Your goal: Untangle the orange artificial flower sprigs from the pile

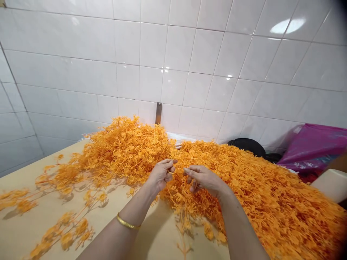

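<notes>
Both hands are raised side by side over a heap of orange artificial flower sprigs (135, 148). The fingers of my left hand (162, 172) are curled into a pinch, and whatever is between them is too small or too covered to make out. A short gap away, my right hand (204, 179) has its thumb and fingers bent together, also around something I cannot tell. Below and between the hands, an orange sprig (184, 242) with a bare forked stem shows near the front of the table. A gold bangle (128, 223) circles the left wrist.
A larger pile of orange sprigs (271, 191) covers the right side of the tan table (119, 224). Loose sprigs (67, 231) lie at the left. Black round items (249, 146) and a purple plastic bag (311, 148) stand by the white tiled wall (179, 47).
</notes>
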